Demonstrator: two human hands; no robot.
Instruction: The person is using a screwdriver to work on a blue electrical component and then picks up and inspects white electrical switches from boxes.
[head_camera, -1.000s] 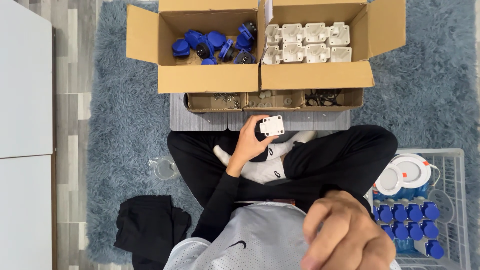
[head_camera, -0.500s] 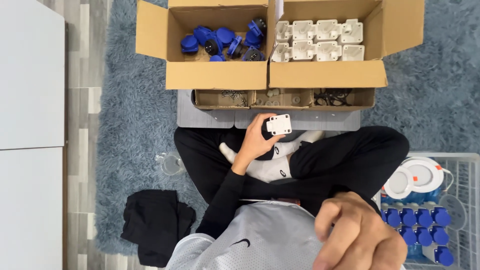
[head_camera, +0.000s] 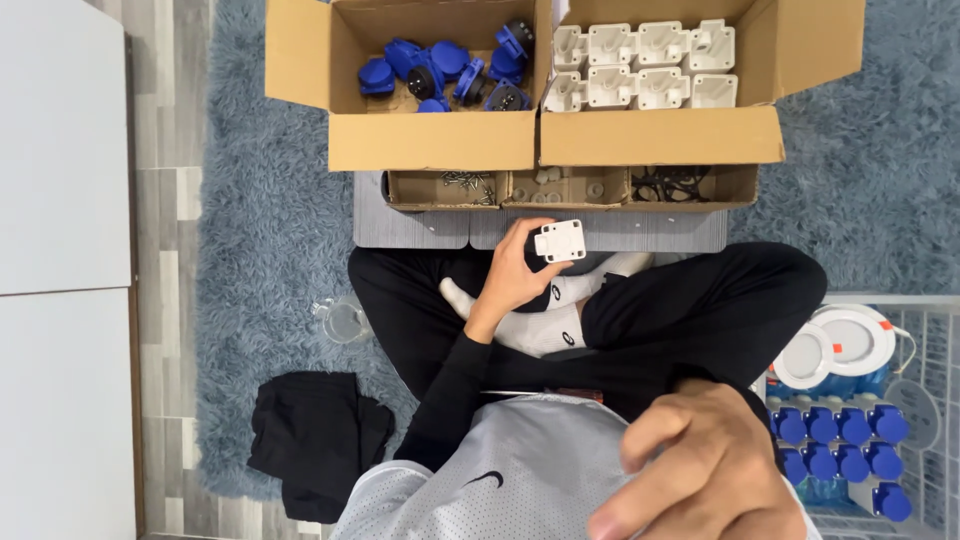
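Observation:
I sit cross-legged on a blue shaggy rug. My left hand (head_camera: 515, 270) grips a small white square plastic part (head_camera: 560, 241) above my knees, in front of a low grey board (head_camera: 420, 225). My right hand (head_camera: 705, 470) is raised close to the camera at the lower right, fingers loosely curled, and I cannot see anything in it. Beyond the board stand two open cardboard boxes: the left box (head_camera: 430, 150) holds several blue socket parts (head_camera: 440, 70), the right box (head_camera: 660, 140) holds several white housings (head_camera: 640, 65).
A shallow cardboard tray (head_camera: 570, 188) holds screws, small pieces and black parts. A wire basket (head_camera: 935, 310) at my right holds blue assembled pieces and round white lamps. A clear glass (head_camera: 343, 320) and a black cloth (head_camera: 315, 435) lie left. A white cabinet (head_camera: 60, 270) lines the left edge.
My right hand has risen higher and closer to the camera. The left hand still holds the white part in about the same place; the view shifted slightly.

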